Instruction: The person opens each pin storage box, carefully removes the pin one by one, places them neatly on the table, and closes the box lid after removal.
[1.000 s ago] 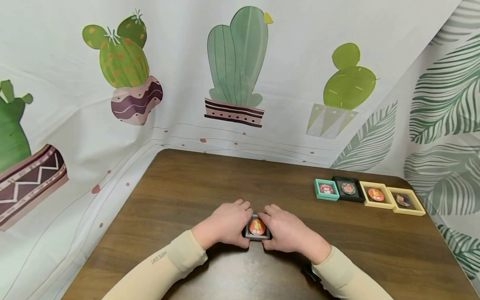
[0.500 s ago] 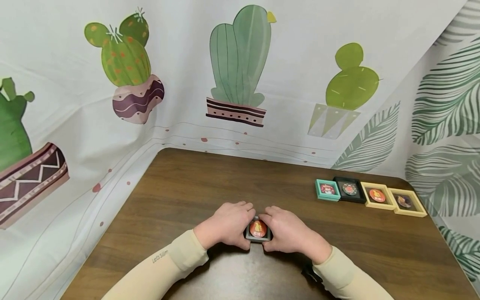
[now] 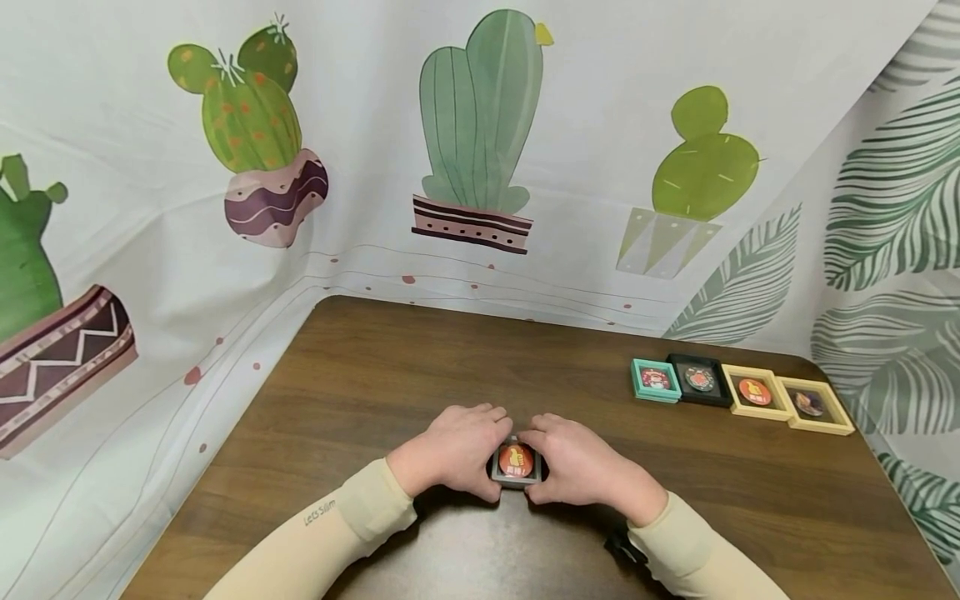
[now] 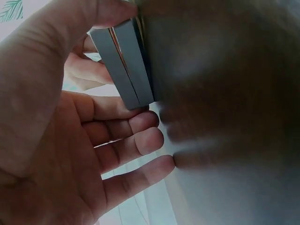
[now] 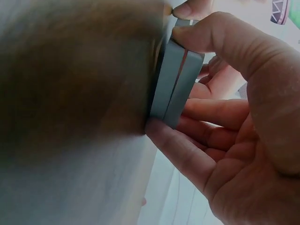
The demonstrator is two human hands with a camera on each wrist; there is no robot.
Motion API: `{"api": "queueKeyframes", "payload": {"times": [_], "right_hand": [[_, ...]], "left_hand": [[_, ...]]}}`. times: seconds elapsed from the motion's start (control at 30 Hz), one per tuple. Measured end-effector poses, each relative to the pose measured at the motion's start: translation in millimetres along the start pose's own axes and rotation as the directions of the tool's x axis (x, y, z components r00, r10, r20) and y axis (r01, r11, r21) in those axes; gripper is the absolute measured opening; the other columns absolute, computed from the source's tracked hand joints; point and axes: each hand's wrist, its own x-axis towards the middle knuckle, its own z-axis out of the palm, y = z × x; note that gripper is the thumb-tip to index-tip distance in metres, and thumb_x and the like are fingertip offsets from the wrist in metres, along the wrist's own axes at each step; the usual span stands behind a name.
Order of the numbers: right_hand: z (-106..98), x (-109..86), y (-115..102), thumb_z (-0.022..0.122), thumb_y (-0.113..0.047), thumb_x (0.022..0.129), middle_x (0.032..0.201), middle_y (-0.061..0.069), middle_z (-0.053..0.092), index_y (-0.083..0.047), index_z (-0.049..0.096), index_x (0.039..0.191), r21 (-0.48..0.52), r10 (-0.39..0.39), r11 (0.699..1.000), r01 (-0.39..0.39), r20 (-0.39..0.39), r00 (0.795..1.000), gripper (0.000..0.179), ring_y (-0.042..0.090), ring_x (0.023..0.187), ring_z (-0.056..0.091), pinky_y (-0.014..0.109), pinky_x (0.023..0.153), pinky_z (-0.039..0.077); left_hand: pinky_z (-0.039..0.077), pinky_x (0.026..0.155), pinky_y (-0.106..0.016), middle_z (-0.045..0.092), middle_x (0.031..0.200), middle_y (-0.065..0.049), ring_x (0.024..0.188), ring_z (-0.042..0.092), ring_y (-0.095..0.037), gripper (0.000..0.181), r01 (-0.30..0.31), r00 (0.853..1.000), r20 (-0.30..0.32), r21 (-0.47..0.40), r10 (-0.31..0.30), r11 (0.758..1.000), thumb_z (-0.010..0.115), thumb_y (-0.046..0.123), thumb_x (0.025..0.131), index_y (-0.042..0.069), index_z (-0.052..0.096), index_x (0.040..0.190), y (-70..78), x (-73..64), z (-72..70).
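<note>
The left hand (image 3: pixel 463 450) and the right hand (image 3: pixel 576 462) together grip a grey case (image 4: pixel 133 65) on the brown table (image 3: pixel 420 350); inside is a round red badge (image 3: pixel 516 460). Farther, toward the right, stand turquoise (image 3: pixel 657 398), black (image 3: pixel 703 402) and two yellow cases (image 3: pixel 759 412), each showing a badge.

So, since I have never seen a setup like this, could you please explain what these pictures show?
There is no robot: a person's bare left hand and bare right hand grip a small square grey frame with a round red badge inside. The wide picture comes from a head-worn camera, each close-up from a wrist-worn one. Farther right on the brown wood-grain table lie a square turquoise frame, a square black frame and two square pale-yellow frames.
</note>
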Motion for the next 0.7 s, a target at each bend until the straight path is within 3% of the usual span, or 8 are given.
{"api": "queueKeyframes", "payload": {"times": [0.17, 0.33, 0.5, 0.7], "right_hand": [[-4.1, 0.3, 1.9, 0.093, -0.031, 0.080, 0.116, 0.002, 0.068, -0.001, 0.077, 0.133, 0.086, 0.037, 0.995, -0.041, 0.045, 0.998, 0.064, 0.016, 0.102, 0.061, 0.037, 0.091, 0.059], [-6.7, 0.1, 5.0, 0.091, -0.033, 0.086, 0.122, 0.003, 0.071, -0.002, 0.076, 0.136, 0.137, 0.067, 0.988, -0.078, 0.078, 0.995, 0.061, 0.017, 0.108, 0.064, 0.040, 0.096, 0.058], [-8.4, -1.4, 8.9, 0.090, -0.034, 0.089, 0.125, 0.003, 0.074, -0.004, 0.076, 0.134, 0.173, 0.066, 0.982, -0.078, 0.076, 0.995, 0.056, 0.016, 0.115, 0.063, 0.041, 0.099, 0.058], [-7.6, -2.1, 13.6, 0.090, -0.033, 0.091, 0.131, 0.000, 0.069, -0.006, 0.076, 0.134, 0.231, 0.064, 0.970, -0.079, 0.074, 0.995, 0.053, 0.015, 0.119, 0.058, 0.040, 0.099, 0.057]], "left_hand": [[0.052, 0.070, -0.032, 0.058, 0.101, 0.007, 0.091, 0.057, -0.015, 0.061, 0.007, 1.000, 0.000, -0.038, -0.007, 0.999, 0.091, 0.057, 0.068, 0.020, 0.063, 0.107, -1.2, -1.5, 0.0], [0.055, 0.076, -0.035, 0.057, 0.101, 0.005, 0.093, 0.057, -0.015, 0.060, 0.022, 1.000, 0.025, -0.141, -0.018, 0.990, 0.094, 0.053, 0.073, 0.018, 0.062, 0.109, -5.6, -3.5, -0.4], [0.058, 0.082, -0.037, 0.057, 0.104, 0.005, 0.100, 0.061, -0.017, 0.064, 0.048, 0.997, 0.066, -0.227, -0.034, 0.973, 0.098, 0.058, 0.075, 0.017, 0.062, 0.108, -11.4, -3.9, -0.4], [0.056, 0.078, -0.035, 0.053, 0.102, 0.005, 0.096, 0.057, -0.015, 0.065, 0.070, 0.995, 0.089, -0.287, -0.046, 0.955, 0.101, 0.059, 0.074, 0.018, 0.061, 0.106, -12.9, -3.7, -0.7]]}}
